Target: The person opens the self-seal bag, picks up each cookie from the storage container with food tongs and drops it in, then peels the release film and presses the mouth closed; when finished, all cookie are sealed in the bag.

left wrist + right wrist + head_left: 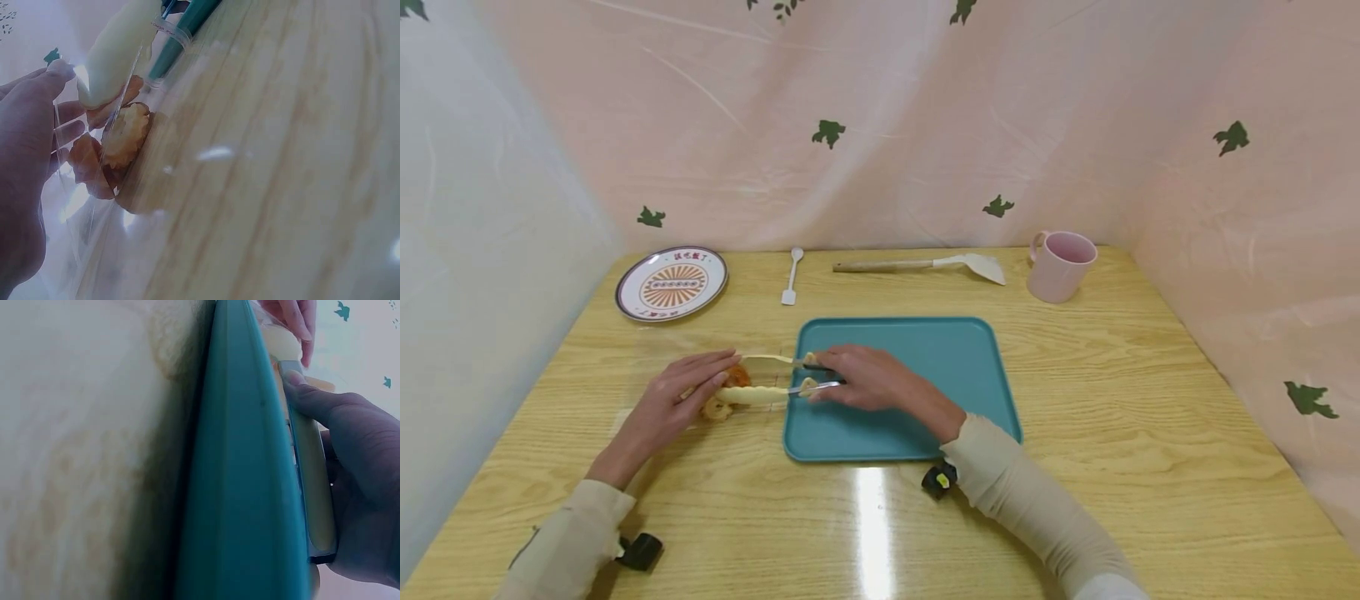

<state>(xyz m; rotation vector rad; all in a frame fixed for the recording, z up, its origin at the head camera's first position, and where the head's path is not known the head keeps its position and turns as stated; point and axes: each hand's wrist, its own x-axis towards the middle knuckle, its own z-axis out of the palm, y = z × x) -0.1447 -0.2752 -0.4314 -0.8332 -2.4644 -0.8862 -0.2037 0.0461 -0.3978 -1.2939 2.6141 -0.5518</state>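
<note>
My right hand (868, 379) grips a pair of tongs (312, 469) by the metal handle, above the left part of the teal tray (895, 433). The cream-coloured tong arms (756, 395) point left and stand apart. Around their far ends lies a clear plastic bag (81, 231) with several golden-brown, wavy-edged cookies (127, 134) in it. One tong end (119, 59) reaches right over the cookies. My left hand (662, 400) holds the bag, its thumb and fingers on the plastic beside the cookies (717, 408). Part of the bag is hidden by that hand.
Along the back of the wooden table (1150, 433) lie a patterned plate (672, 283), a small white spoon-like utensil (792, 277) and a white spatula with a wooden handle (887, 266). A pink mug (1060, 271) stands at the back right. Curtains (887, 125) close off the back and sides.
</note>
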